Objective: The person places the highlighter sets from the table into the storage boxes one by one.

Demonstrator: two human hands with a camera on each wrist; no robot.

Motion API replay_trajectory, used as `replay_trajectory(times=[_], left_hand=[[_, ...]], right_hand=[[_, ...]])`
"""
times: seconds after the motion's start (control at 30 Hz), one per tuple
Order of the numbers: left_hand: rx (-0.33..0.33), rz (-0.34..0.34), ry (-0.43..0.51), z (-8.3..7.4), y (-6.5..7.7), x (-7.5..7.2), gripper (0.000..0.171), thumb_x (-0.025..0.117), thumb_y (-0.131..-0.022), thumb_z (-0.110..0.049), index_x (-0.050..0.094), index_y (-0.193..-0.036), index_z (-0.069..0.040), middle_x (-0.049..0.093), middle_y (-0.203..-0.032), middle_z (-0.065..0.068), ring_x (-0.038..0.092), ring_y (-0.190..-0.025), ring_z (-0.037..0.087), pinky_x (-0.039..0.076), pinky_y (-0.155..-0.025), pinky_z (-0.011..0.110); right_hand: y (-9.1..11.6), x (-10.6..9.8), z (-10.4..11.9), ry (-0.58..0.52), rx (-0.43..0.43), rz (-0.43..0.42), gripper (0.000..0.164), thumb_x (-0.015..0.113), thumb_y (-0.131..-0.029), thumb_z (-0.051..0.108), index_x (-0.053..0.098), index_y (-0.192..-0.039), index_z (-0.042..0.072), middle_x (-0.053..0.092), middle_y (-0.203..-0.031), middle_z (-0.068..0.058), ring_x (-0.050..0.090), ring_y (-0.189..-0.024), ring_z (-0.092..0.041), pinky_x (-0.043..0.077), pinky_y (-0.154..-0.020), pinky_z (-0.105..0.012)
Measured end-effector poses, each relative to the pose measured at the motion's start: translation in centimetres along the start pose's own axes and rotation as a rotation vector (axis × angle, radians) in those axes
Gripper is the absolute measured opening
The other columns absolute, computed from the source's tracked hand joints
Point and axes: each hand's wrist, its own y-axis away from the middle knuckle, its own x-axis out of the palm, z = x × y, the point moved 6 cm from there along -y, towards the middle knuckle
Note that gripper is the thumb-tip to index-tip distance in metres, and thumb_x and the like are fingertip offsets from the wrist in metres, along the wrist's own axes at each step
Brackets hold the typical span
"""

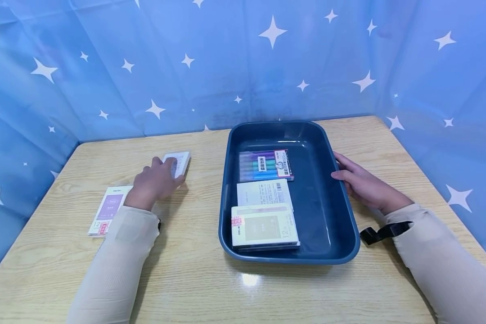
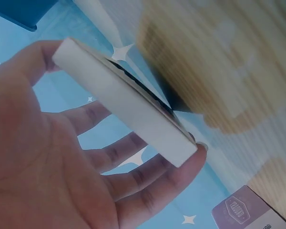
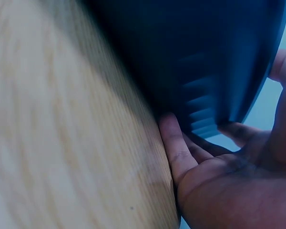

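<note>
In the head view my left hand (image 1: 155, 182) grips a small flat white box (image 1: 180, 163) at the back left of the table. The left wrist view shows the box's plain white side (image 2: 126, 102), with thumb at one end and fingers at the other. My right hand (image 1: 360, 182) holds the right side of a dark blue plastic tray (image 1: 350, 227), thumb over its rim. Its fingers (image 3: 174, 143) press on the tray's outer wall (image 3: 200, 62) from below, close to the table, in the right wrist view.
A clear pack of coloured pens (image 1: 263, 165) lies inside the tray. Nearer me in it are a printed white box (image 1: 263, 191) and a white box with a beige panel (image 1: 265, 225). Another white box with a purple panel (image 1: 109, 209) lies left on the wooden table (image 1: 194, 279).
</note>
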Motion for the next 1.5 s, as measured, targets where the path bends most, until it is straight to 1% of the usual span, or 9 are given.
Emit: replay_trajectory(times=[0.17,0.3,0.47,0.53,0.67,0.8,1.23,1.37,1.5], left_hand=[[0.001,-0.019,-0.006,0.0,-0.1,-0.1,0.073,0.046,-0.098,-0.049,0.024,-0.158,-0.012,0.032,-0.145,0.03,0.048,-0.115,0.05,0.045,-0.086,0.064],[0.008,-0.034,-0.017,-0.1,-0.1,-0.2,0.072,0.045,-0.098,-0.049,0.025,-0.157,-0.013,0.033,-0.145,0.03,0.049,-0.114,0.051,0.045,-0.086,0.064],[0.008,-0.027,-0.021,-0.2,-0.1,-0.2,0.071,0.044,-0.099,-0.049,0.024,-0.158,-0.015,0.032,-0.145,0.03,0.05,-0.113,0.052,0.044,-0.086,0.065],[0.009,-0.022,-0.021,-0.2,-0.1,-0.2,0.07,0.044,-0.1,-0.049,0.024,-0.158,-0.015,0.032,-0.146,0.03,0.05,-0.113,0.052,0.044,-0.086,0.065],[0.016,-0.028,-0.017,-0.3,-0.1,-0.2,0.07,0.044,-0.1,-0.049,0.024,-0.157,-0.015,0.032,-0.145,0.03,0.051,-0.112,0.052,0.044,-0.085,0.065],[0.021,-0.045,-0.007,-0.5,0.1,-0.4,0.07,0.045,-0.099,-0.048,0.024,-0.158,-0.016,0.033,-0.145,0.029,0.051,-0.111,0.051,0.045,-0.084,0.064],[0.032,-0.076,0.0,-1.3,0.5,-0.9,0.069,0.044,-0.099,-0.048,0.025,-0.158,-0.017,0.034,-0.147,0.026,0.051,-0.114,0.05,0.045,-0.084,0.064],[0.044,-0.078,0.002,-1.7,0.8,-1.1,0.069,0.043,-0.099,-0.049,0.024,-0.159,-0.019,0.034,-0.148,0.026,0.052,-0.113,0.049,0.046,-0.082,0.063],[0.067,-0.097,0.011,-2.3,1.2,-1.4,0.069,0.043,-0.099,-0.049,0.025,-0.158,-0.019,0.036,-0.147,0.026,0.054,-0.112,0.048,0.047,-0.081,0.063]], right_hand=[[0.0,0.1,0.0,-0.002,0.006,0.001,0.067,0.04,-0.108,0.029,0.001,-0.162,0.022,0.057,-0.094,0.011,0.055,-0.072,-0.007,0.05,-0.074,-0.022],[0.0,0.0,0.0,-0.001,0.006,0.0,0.067,0.04,-0.108,0.028,0.001,-0.162,0.023,0.058,-0.094,0.01,0.055,-0.072,-0.008,0.05,-0.074,-0.022],[0.0,0.0,-0.1,0.003,0.004,-0.002,0.066,0.04,-0.108,0.029,0.002,-0.162,0.025,0.057,-0.119,0.012,0.06,-0.084,-0.006,0.051,-0.079,-0.021],[0.1,0.0,-0.1,0.005,0.004,-0.002,0.067,0.04,-0.108,0.029,0.002,-0.162,0.025,0.055,-0.121,0.014,0.06,-0.086,-0.005,0.051,-0.08,-0.02],[0.0,0.1,-0.1,0.004,0.013,-0.002,0.067,0.041,-0.108,0.03,0.002,-0.162,0.024,0.055,-0.088,0.014,0.056,-0.07,-0.007,0.049,-0.07,-0.021],[-0.1,0.1,0.0,0.006,0.009,-0.001,0.067,0.041,-0.108,0.029,0.002,-0.162,0.024,0.056,-0.083,0.014,0.055,-0.066,-0.009,0.049,-0.068,-0.022],[-0.2,0.0,-0.1,-0.012,0.006,0.006,0.067,0.04,-0.108,0.029,0.001,-0.162,0.024,0.059,-0.1,0.009,0.06,-0.077,-0.007,0.052,-0.078,-0.022],[-0.1,0.0,-0.2,-0.015,0.008,0.007,0.067,0.04,-0.108,0.03,0.001,-0.162,0.026,0.052,-0.132,0.004,0.063,-0.095,-0.004,0.053,-0.085,-0.021],[-0.1,0.1,-0.2,-0.016,0.007,0.01,0.067,0.04,-0.108,0.031,0.001,-0.162,0.027,0.044,-0.141,0.004,0.063,-0.104,-0.003,0.053,-0.088,-0.021]])
